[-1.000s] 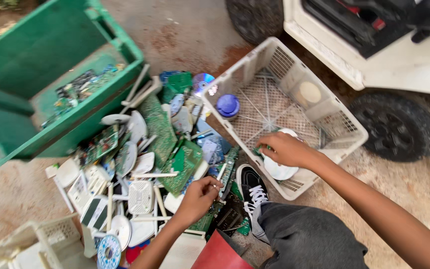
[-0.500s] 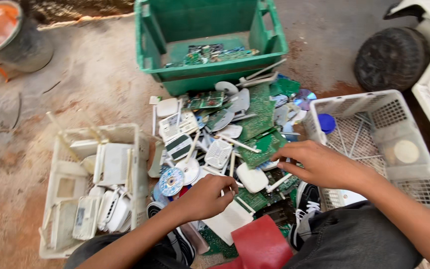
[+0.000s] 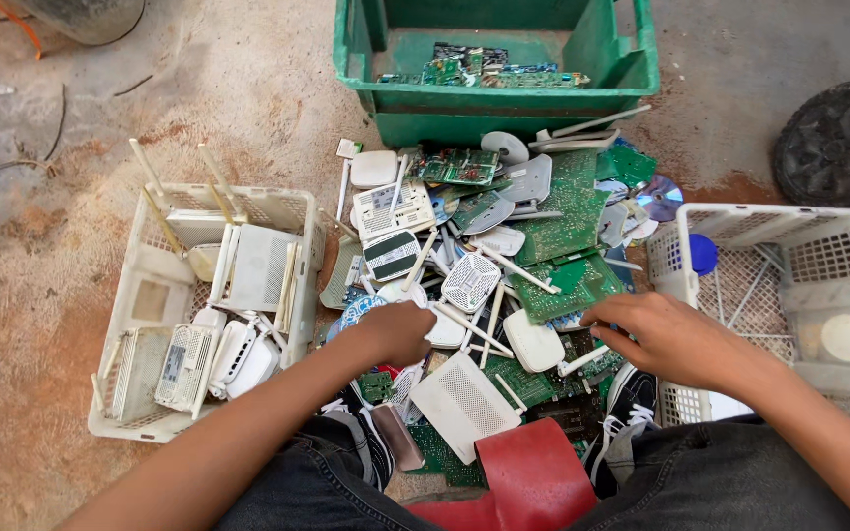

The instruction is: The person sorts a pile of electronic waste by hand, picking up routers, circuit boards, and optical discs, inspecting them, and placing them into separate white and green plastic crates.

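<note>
My left hand (image 3: 400, 329) rests knuckles-up on a heap of white router shells (image 3: 471, 280), thin white antennas (image 3: 464, 324) and green circuit boards (image 3: 573, 285) on the ground. Its fingers curl down into the heap, and what they hold is hidden. My right hand (image 3: 661, 334) hovers over the right side of the heap, fingers spread, with the fingertips touching a circuit board and a white stick. A flat white perforated cover (image 3: 464, 403) lies between my hands, close to my knees.
A white basket (image 3: 248, 192) of router casings stands at the left. Another white basket (image 3: 769, 211) at the right holds a blue cap (image 3: 702, 254) and a round white lid (image 3: 848, 337). Behind the heap is a green crate (image 3: 504, 98) of circuit boards. A tyre (image 3: 838, 147) sits far right, a red sheet (image 3: 533, 472) by my legs.
My right hand has left the right basket and come over the heap. My view has swung left, bringing the left basket in. My left hand has stayed on the heap.
</note>
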